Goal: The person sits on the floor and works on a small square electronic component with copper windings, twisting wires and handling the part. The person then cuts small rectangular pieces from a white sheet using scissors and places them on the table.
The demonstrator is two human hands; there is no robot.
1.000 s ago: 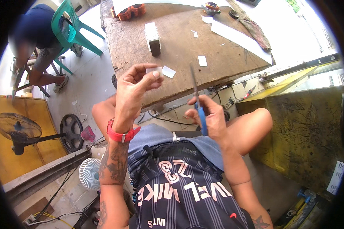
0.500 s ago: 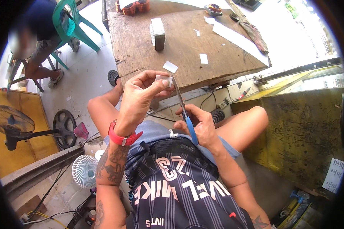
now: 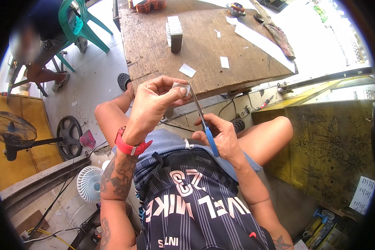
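Observation:
Between the thumb and fingers of my left hand (image 3: 156, 100) is pinched a small piece of white paper (image 3: 181, 88). My right hand (image 3: 221, 135) grips scissors (image 3: 210, 139) with blue handles. Their blades point up and away from me, and the tips are at the right edge of the paper. Just beyond my left hand, a white paper rectangle (image 3: 187, 70) lies near the front edge of the wooden table (image 3: 154, 54). Another white rectangle (image 3: 224, 62) rests farther right.
On the table stands a dark block with white edging (image 3: 176, 35); a long white sheet (image 3: 264, 46) lies right of it. Copper coils (image 3: 148, 5) sit at the far edge. A person sits by a green chair (image 3: 85, 31) at left. Fans (image 3: 89, 183) stand on my left.
The table and its things have shifted slightly in view. My left hand still pinches the paper, and my right hand keeps the scissors at its edge.

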